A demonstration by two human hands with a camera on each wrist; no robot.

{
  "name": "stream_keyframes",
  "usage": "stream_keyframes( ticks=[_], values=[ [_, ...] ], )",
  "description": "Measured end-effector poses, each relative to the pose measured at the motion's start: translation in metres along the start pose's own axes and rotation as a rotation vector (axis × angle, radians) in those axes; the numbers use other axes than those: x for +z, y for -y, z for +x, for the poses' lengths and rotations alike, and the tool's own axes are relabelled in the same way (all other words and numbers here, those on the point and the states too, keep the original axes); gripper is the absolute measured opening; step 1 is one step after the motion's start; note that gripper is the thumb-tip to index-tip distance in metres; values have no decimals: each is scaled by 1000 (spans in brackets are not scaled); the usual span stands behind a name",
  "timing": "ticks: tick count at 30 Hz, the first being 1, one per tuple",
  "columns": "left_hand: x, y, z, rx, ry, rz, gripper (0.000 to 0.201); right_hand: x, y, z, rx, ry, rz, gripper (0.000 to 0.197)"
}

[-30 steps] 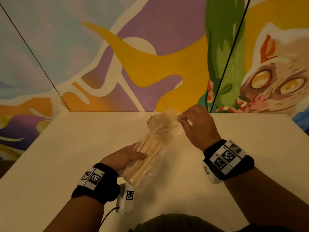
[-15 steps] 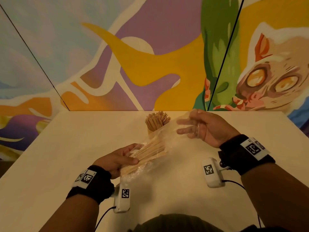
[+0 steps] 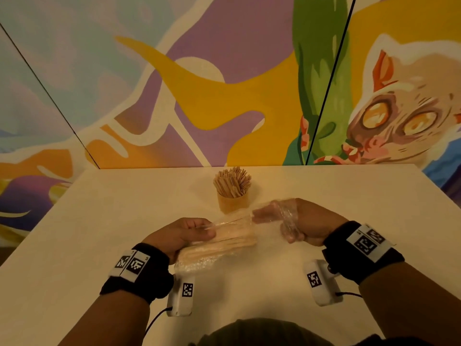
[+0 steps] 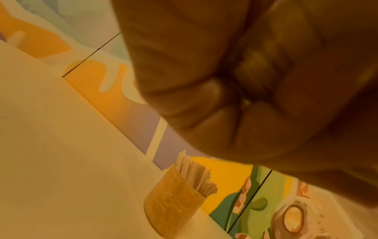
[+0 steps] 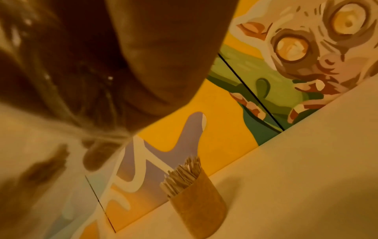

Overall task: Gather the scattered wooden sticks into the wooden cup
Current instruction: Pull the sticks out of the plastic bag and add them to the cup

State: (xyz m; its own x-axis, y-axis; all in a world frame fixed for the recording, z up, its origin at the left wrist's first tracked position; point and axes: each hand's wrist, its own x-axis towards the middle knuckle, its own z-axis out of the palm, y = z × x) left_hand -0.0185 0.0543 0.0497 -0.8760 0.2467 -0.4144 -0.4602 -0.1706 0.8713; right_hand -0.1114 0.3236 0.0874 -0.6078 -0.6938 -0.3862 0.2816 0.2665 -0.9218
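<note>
A wooden cup (image 3: 232, 203) stands upright at the table's middle back, packed with wooden sticks (image 3: 233, 182). It also shows in the left wrist view as the cup (image 4: 174, 208) and in the right wrist view as the cup (image 5: 198, 208). My left hand (image 3: 202, 231) grips a bundle of sticks (image 3: 224, 242) that lies in clear plastic wrap (image 3: 199, 260), just in front of the cup. My right hand (image 3: 259, 214) pinches the wrap's loose end at the bundle's right tip. The film is stretched taut and draped over its fingers (image 3: 287, 221). No loose sticks show on the table.
The pale table (image 3: 99, 245) ends at a painted wall (image 3: 224, 96) right behind the cup. White wrist cameras (image 3: 180, 298) hang under both forearms with cables trailing toward me. Bare table lies to the left and right of the hands.
My right hand has drawn the wrap off the bundle's far end, moving right and toward me. The bundle has swung from pointing away to lying nearly level. The cup has come into sight.
</note>
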Motion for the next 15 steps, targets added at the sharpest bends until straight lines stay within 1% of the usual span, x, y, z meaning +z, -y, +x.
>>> stream_keyframes(
  ticks=[1, 2, 3, 5, 7, 9, 10, 12, 15],
  values=[
    [0, 0, 1, -5, -4, 4, 56, 2, -1, 0, 0, -8, 1, 45],
    [0, 1, 2, -9, -8, 7, 59, 3, -3, 1, 0, -10, 5, 54],
    [0, 1, 3, -17, -9, 8, 63, 4, -5, 2, -6, -8, 14, 54],
    [1, 2, 4, -31, 4, 8, 64, 6, -8, 2, -21, -18, -7, 41],
    [2, 1, 4, -37, 30, 23, 60, 7, -12, 3, -61, -39, -35, 19],
    [2, 0, 3, -22, 55, 28, 56, 7, -17, 5, -132, -66, -22, 26],
    [2, -1, 4, -10, 69, 23, 56, 9, -18, 5, -165, -76, -32, 25],
    [1, -3, 5, 0, 98, 2, 59, 12, -20, 6, -210, -106, -71, 15],
    [4, -2, 6, 26, 110, -1, 57, 15, -20, 7, -166, -128, 31, 14]
  ],
)
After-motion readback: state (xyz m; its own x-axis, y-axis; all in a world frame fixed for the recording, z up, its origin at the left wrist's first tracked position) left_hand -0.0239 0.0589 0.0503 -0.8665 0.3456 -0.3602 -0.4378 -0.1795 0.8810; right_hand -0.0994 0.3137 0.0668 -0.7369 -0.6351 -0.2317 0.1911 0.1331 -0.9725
